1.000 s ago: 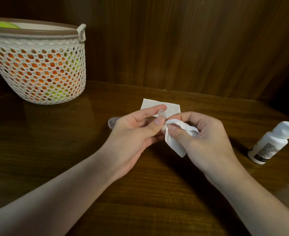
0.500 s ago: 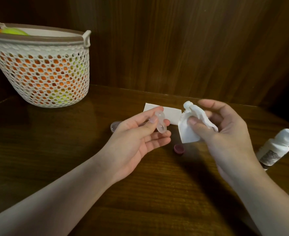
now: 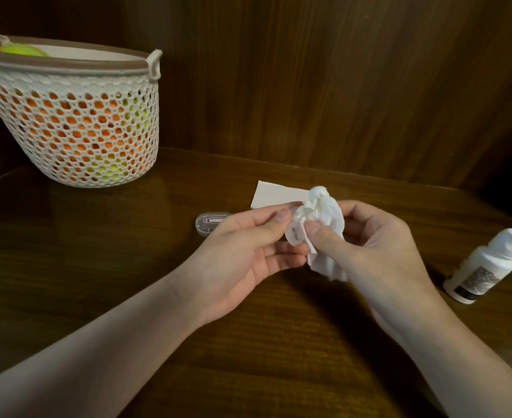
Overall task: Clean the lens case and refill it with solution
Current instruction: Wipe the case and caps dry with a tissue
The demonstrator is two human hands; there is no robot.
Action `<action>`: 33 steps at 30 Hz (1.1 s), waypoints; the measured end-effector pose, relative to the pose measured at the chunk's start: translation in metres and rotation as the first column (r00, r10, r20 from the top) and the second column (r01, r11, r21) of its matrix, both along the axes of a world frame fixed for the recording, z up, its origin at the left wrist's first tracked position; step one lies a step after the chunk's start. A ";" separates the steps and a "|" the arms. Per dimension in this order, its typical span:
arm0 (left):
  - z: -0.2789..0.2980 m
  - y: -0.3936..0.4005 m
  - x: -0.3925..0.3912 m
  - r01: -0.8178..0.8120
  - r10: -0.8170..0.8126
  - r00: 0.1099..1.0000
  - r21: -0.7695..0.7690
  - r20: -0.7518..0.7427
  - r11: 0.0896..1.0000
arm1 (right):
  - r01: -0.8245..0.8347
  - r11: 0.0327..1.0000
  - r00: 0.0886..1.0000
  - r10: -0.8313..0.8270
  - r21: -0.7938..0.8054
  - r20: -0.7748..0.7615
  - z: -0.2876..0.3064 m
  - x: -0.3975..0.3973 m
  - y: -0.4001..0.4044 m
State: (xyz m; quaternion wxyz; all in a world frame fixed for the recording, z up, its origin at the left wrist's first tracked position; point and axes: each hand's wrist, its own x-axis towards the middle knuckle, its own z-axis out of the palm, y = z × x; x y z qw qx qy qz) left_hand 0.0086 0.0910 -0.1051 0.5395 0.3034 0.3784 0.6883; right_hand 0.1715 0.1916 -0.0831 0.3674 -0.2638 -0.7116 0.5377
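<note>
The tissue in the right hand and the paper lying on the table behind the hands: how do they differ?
The tissue is crumpled and bunched; the paper lies flat and smooth. The tissue is held up by the right hand, pressed against the small clear lens case that the left hand holds; the paper rests untouched on the table. Both are white.

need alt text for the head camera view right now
Two bare hands meet over a dark wooden table: the left hand holds a clear lens case, the right hand wipes it with a crumpled white tissue. A white solution bottle stands right, a mesh basket back left.
</note>
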 end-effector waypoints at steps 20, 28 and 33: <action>-0.002 0.000 0.000 0.003 -0.004 1.000 -0.087 -0.015 0.996 | -0.104 0.988 0.988 0.090 0.111 0.122 0.001 0.005 0.008; -0.003 -0.002 0.004 -0.043 0.016 0.983 -0.150 -0.181 0.988 | -0.120 0.915 0.951 -0.006 0.385 0.309 0.004 0.007 0.006; 0.003 -0.005 0.004 -0.060 0.011 0.948 -0.148 -0.317 0.987 | 0.002 0.926 0.947 -0.123 0.377 0.296 -0.003 0.005 0.013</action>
